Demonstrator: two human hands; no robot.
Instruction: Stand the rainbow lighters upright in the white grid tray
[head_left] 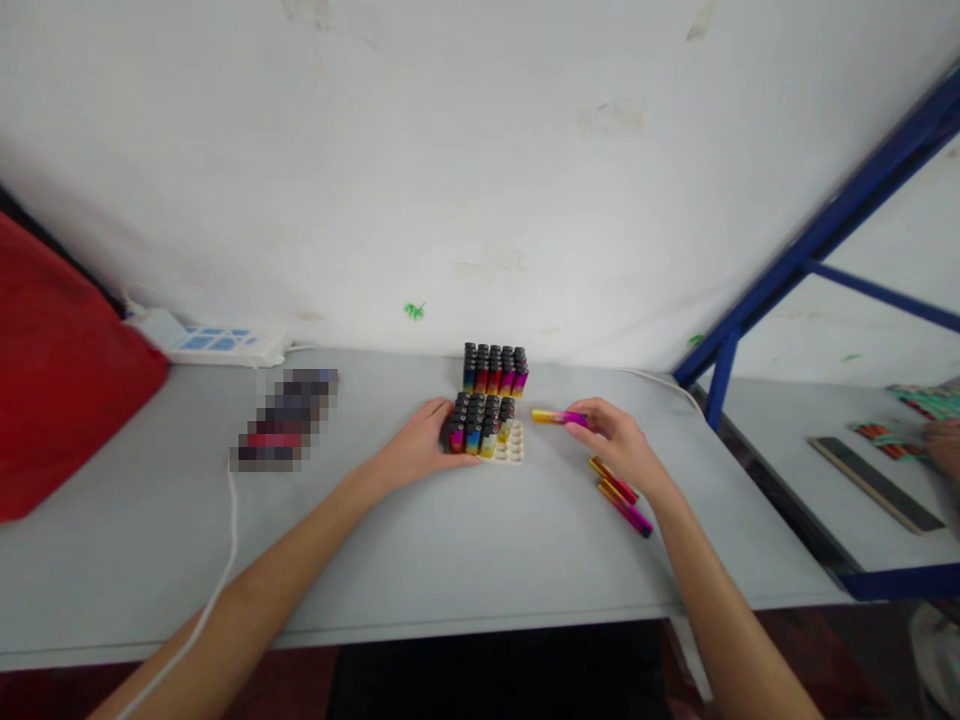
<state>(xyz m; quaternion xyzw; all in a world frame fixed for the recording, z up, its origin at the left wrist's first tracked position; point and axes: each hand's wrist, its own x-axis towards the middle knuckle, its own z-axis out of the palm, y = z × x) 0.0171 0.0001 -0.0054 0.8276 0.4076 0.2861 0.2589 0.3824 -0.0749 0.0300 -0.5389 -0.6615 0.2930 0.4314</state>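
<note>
My left hand (424, 438) is wrapped round the left side of a white tray (511, 447) with round holes, gripping it together with the lighters at that edge. Black-topped lighters (474, 425) stand upright in the tray's left and middle holes; holes on its right side show bare. Between thumb and fingers, my right hand (611, 435) pinches a yellow-to-purple lighter (551, 416), held level just right of the tray. Below that hand lie a red-and-gold lighter (615, 480) and a purple-and-gold lighter (626, 508). Behind the tray stands a block of upright lighters (495, 370).
On the left are a blurred-out object (289, 420) with a white cable (232, 530), a power strip (225, 343) and a red bag (67, 370). A blue metal frame (727, 350) edges the grey table (390, 560) at right. Beyond it, another person's hand (943, 445) shows.
</note>
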